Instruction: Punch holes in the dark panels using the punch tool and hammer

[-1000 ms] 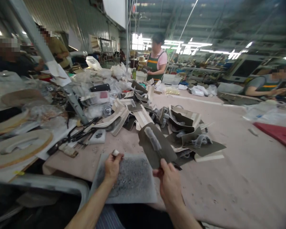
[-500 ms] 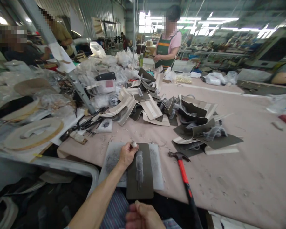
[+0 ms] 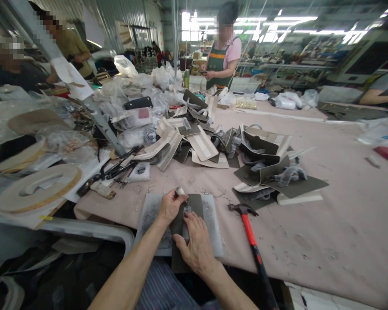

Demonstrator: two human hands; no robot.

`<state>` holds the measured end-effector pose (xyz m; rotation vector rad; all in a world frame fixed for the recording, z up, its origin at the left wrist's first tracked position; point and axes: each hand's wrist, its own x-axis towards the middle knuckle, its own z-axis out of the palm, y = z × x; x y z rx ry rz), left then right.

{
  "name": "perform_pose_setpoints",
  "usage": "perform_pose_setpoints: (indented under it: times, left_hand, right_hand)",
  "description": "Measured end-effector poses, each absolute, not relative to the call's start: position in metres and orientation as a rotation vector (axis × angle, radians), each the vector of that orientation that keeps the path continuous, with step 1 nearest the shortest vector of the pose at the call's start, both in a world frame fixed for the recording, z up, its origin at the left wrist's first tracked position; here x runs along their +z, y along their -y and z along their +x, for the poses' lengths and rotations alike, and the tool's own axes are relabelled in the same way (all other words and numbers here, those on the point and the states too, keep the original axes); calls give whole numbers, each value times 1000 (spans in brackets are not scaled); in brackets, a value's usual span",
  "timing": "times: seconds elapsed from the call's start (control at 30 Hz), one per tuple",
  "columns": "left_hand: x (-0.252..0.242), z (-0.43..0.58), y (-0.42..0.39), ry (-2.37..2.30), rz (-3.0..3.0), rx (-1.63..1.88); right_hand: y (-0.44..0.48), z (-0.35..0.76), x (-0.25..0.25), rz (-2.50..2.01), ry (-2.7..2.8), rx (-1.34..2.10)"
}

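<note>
A dark olive panel (image 3: 196,202) with a film-wrapped strip (image 3: 187,209) down its middle lies on a pale, scuffed board (image 3: 213,224). At the panel's upper left edge, my left hand (image 3: 170,209) has its fingers pinched together. Something white (image 3: 180,191) shows at those fingertips; whether it is a finger wrap or a held piece I cannot tell. My right hand (image 3: 197,241) rests over the panel and strip with fingers stretched and thumb apart, covering part of both. To the right lies a claw hammer (image 3: 249,230) with a red and black handle.
Folded panels (image 3: 261,172) with wrapped straps are heaped beyond the board. At left are pliers-like tools (image 3: 116,168), a roll of tape (image 3: 40,189), plastic bags (image 3: 142,82) and a slanted metal post (image 3: 100,116). A co-worker in an apron (image 3: 220,64) stands across the table (image 3: 310,241).
My right hand has moved up from the near edge onto the panel and its strip. My left hand stays at the panel's upper edge. The view has shifted slightly.
</note>
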<state>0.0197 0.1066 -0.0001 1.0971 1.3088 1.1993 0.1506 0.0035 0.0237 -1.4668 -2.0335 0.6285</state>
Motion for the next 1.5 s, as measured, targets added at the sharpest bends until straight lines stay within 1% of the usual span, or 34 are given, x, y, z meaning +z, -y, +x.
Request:
perform_pose_setpoints:
  times: [0.13, 0.3, 0.5, 0.63, 0.8, 0.87, 0.9, 0.97, 1.0, 1.07, 1.17, 1.23, 1.3, 1.33, 1.43, 1.5]
  left_hand:
    - [3, 24, -106, -1310, 1167, 1188]
    - [1, 24, -103, -1301, 1208, 1192]
    - [2, 23, -104, -1344, 1258, 1167]
    - [1, 24, -103, -1384, 1305, 1147]
    - [-1, 26, -103, -1419, 1400, 1129]
    - [0, 26, -104, -1427, 1497, 1105]
    - [0, 26, -104, -1416, 1559, 1083]
    - [1, 25, -105, -1366, 1690, 1020]
    - [2, 25, -105, -1340, 1741, 994]
    - [1, 24, -105, -1313, 1780, 978]
    - [-1, 24, -104, -1326, 1744, 1009]
    - [-3, 25, -103, -1332, 1733, 1022]
    - [-3, 26, -103, -1334, 1738, 1021]
    - [-2, 26, -103, -1339, 1739, 1018]
    - [-2, 27, -103, -1369, 1735, 1009]
    - [-2, 28, -103, -1376, 1722, 1018]
  right_hand:
    - [2, 157, 12, -1439, 1983, 681]
    - [-2, 168, 16, -1377, 1964, 790]
    - [7, 187, 19, -1418, 1881, 810]
    - [13, 221, 17, -1562, 1804, 633]
    - [21, 293, 1, -1910, 1705, 182]
    - [26, 319, -7, -2111, 1739, 104]
    - [28, 328, -10, -2200, 1758, 123]
    - [30, 339, -11, -2318, 1738, 271]
    - [30, 341, -9, -2353, 1672, 401]
    - [25, 338, 2, -2339, 1388, 820]
    - [14, 322, 31, -2088, 951, 1414]
    - [5, 304, 55, -1883, 796, 1565]
    - [-3, 282, 76, -1763, 843, 1499]
    - [-7, 271, 83, -1737, 958, 1383]
    - [-22, 245, 97, -1738, 1529, 828]
    - [-32, 238, 106, -1778, 1875, 590]
